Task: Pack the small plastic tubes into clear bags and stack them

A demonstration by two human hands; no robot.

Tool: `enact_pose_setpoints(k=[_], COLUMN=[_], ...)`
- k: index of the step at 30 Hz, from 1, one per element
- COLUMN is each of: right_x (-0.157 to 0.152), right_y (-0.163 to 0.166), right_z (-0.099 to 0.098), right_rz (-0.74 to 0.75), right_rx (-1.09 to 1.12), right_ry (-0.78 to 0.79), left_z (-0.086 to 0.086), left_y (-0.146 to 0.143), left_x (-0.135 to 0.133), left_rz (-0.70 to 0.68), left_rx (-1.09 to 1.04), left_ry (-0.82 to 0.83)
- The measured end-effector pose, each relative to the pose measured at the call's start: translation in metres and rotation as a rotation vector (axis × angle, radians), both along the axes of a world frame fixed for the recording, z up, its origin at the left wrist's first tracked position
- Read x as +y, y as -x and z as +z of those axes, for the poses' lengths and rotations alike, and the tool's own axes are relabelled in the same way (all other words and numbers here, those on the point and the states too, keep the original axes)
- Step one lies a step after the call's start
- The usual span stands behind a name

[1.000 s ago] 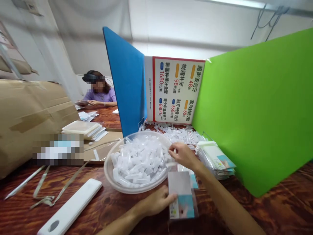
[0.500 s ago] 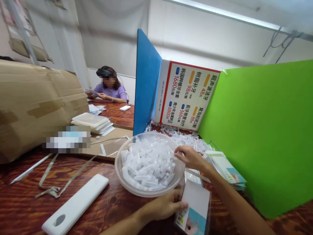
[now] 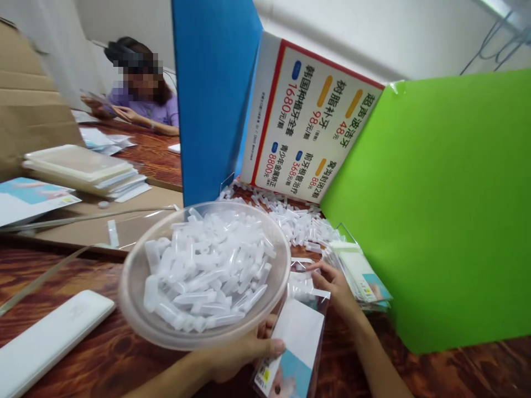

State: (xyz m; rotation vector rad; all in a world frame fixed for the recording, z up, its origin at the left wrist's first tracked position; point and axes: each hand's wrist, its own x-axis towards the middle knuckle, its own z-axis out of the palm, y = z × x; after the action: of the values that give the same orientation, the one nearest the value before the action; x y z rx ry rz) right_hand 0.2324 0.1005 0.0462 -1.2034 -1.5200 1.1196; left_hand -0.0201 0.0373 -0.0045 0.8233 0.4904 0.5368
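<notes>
My left hand (image 3: pixel 243 351) is closed on a clear plastic bag (image 3: pixel 317 331), thumb on its front, just below the rim of a bowl. Inside the bag is a white and teal printed card (image 3: pixel 292 342). My right hand (image 3: pixel 338 287) is at the bag's upper end, fingers bent together beside small white plastic pieces (image 3: pixel 301 283); what they pinch is hard to make out. A translucent plastic bowl (image 3: pixel 133 293), heaped with white plastic tube-like pieces (image 3: pixel 207 265), stands left of both hands.
More white pieces (image 3: pixel 298 224) lie loose before a price board (image 3: pixel 307 121) between blue (image 3: pixel 215 99) and green (image 3: pixel 435 210) panels. Bagged cards (image 3: pixel 354 265) are stacked right. A white oblong device (image 3: pixel 53 342), a pale stack (image 3: pixel 83 166) and a person (image 3: pixel 141 105) are left.
My right hand has left the bowl's right rim and moved down to the bag's upper end. The left hand still holds the bag. The camera view has shifted closer to the bowl.
</notes>
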Motion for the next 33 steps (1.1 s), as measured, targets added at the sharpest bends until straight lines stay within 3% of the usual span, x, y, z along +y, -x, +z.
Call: enact_pose_setpoints(k=[5,12,16,21,23,26,28,30,33], right_x=[-0.008,-0.008,-0.017,-0.024,-0.018,0.001,0.016,0.026,0.032], right_y=[0.000,0.004,0.016,0.024,0.025,0.030,0.038,0.049,0.060], right_z=[-0.008,0.001,0.004,0.003,0.003,-0.002,-0.010,-0.019,-0.031], right_rz=[0.209,0.551,0.694,0.920,0.784,0.334,0.136,0.068,0.053], right_rx=[0.280,0.016,-0.005,-0.018,-0.051,-0.222,-0.447,-0.708,-0.993], right_ry=[0.216,0.104,0.128,0.197,0.132,-0.123,-0.310,-0.424,-0.470], left_z=[0.001,0.005,0.010,0.021,0.026,0.028,0.026,0.022,0.015], left_y=[0.000,0.002,0.003,0.005,0.006,0.007,0.007,0.006,0.005], left_x=[0.000,0.000,0.002,0.004,0.004,0.003,0.002,0.002,0.001], left_rz=[-0.021,-0.060,-0.112,-0.224,-0.214,-0.169,-0.146,-0.120,-0.076], left_rx=[0.000,-0.001,0.039,0.149,0.174,0.187,0.178,0.155,0.163], left_ry=[0.062,0.124,0.027,-0.236,-0.248,-0.227,-0.210,-0.176,-0.139])
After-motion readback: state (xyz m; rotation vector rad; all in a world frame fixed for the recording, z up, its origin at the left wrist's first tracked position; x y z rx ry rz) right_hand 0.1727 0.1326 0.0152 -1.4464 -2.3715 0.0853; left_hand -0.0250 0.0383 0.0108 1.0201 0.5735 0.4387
